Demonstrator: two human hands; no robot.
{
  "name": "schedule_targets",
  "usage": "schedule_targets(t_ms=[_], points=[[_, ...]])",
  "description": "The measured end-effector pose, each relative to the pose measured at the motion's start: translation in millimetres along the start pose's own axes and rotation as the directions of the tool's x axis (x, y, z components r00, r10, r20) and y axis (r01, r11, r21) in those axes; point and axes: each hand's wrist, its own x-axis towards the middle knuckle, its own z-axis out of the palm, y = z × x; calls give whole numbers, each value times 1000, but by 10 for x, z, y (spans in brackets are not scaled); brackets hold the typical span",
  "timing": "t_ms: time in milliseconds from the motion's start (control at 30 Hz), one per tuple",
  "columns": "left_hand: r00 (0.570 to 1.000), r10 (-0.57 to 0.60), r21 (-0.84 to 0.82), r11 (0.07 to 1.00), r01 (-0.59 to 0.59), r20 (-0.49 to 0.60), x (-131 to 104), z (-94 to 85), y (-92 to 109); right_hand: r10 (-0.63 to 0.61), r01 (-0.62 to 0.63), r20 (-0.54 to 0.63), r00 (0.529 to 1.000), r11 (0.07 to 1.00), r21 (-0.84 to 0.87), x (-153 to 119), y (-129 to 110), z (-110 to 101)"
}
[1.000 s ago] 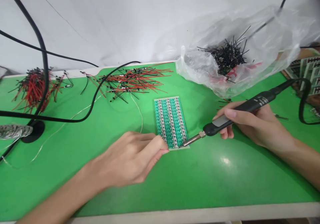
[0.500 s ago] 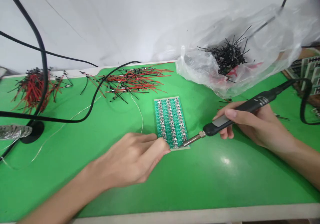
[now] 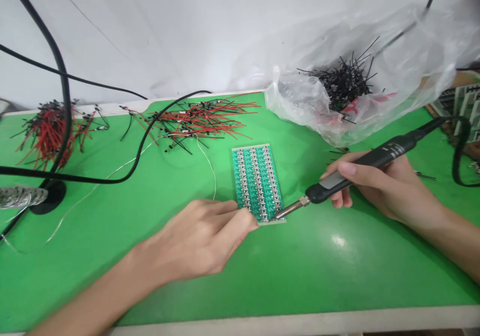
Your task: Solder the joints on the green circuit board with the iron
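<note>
Lengthwise, a circuit board [image 3: 258,181] is pointing away; the closed left hand [image 3: 198,241], contents hidden, is covering its near-left corner; the right hand [image 3: 393,181] is angling a gripped soldering iron [image 3: 330,183] to its near edge.

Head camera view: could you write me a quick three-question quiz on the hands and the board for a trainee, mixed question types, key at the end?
1. Multiple choice: at which corner of the circuit board are the fingertips of the left hand?
A) far left
B) near left
C) far right

2. True or false: the right hand holds the soldering iron.

3. Fill in the number: ____ lengthwise rows of silvery parts run down the board.

Key: 1. B; 2. true; 3. three
</note>
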Motion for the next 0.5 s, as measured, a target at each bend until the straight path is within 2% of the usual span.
schedule_targets(t_ms=[200,333,400,500], points=[[999,-37,-122,992,33,-31,-11,-39,-12,10,-10,-18,1000,1000,-3,15,3,4],[973,-123,-162,983,91,-196,-18,-64,-54,40,-40,-57,998,999,1,18,-3,14],[957,-158,-148,981,124,-243,-16,-72,-75,57,-58,-76,995,998,-3,13,-10,18],[963,-186,-123,979,164,-194,-3,-83,-80,73,-75,-91,993,997,-18,7,-23,29]])
